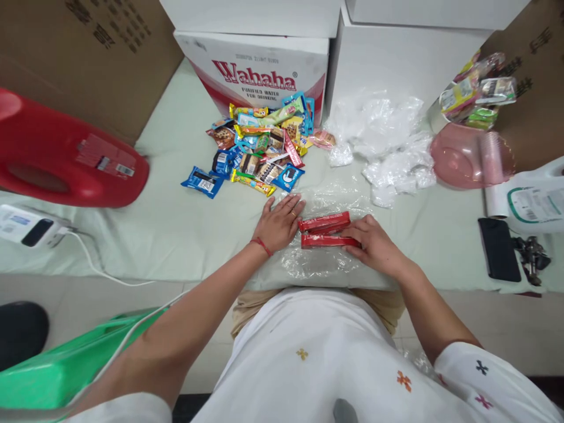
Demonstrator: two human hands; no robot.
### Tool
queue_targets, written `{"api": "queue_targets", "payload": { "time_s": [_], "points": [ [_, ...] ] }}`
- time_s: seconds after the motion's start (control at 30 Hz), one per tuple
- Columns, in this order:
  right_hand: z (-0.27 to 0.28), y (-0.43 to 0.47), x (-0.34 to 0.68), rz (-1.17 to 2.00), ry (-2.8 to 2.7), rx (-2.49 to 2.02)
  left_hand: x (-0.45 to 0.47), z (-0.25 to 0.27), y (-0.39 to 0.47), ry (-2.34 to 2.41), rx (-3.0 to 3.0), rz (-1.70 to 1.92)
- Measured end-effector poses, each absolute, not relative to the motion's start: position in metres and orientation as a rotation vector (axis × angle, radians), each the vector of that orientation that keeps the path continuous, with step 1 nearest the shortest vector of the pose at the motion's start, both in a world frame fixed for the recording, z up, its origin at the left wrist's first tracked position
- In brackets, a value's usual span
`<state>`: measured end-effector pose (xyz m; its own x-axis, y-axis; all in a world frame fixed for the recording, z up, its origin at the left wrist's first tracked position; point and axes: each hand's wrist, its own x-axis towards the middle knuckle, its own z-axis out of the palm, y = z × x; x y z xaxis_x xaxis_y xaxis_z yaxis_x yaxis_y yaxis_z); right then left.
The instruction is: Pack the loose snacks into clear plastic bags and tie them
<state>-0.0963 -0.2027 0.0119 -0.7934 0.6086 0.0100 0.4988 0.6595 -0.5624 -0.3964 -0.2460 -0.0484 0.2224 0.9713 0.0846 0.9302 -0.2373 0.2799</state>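
Observation:
On a sheet of clear plastic wrap (pixel 304 264) at the table's front edge lie red stick packets (pixel 324 221), close together side by side. My right hand (pixel 372 244) has its thumb and fingers closed on the right end of the nearer red stick packet (pixel 324 241). Flat on the left edge of the wrap rests my left hand (pixel 279 224), fingers stretched out, beside the packets' left ends. Beyond my hands is a heap of wrapped snacks (pixel 259 147). Wrapped bundles in white and clear plastic (pixel 379 138) lie to its right.
White cartons (pixel 255 64) stand along the back. At left are a red jug (pixel 88 153) and a white device (pixel 30 226) with a cable. Rightward are a pink bowl (pixel 458 155), a plastic roll (pixel 493 170), a white bottle (pixel 537 197), a black phone (pixel 499 249) and keys (pixel 533 258).

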Motion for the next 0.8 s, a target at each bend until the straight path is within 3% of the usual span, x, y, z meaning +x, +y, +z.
{"api": "queue_targets", "payload": {
  "time_s": [0.53, 0.8],
  "points": [
    [0.010, -0.181, -0.144, 0.477, -2.979, -0.795, -0.396, -0.049, -0.246, 1.840, 2.341, 0.321],
    [0.006, -0.176, -0.128, 0.689, -2.828, -0.801, -0.396, -0.048, -0.247, 1.840, 2.340, 0.332]
  ]
}}
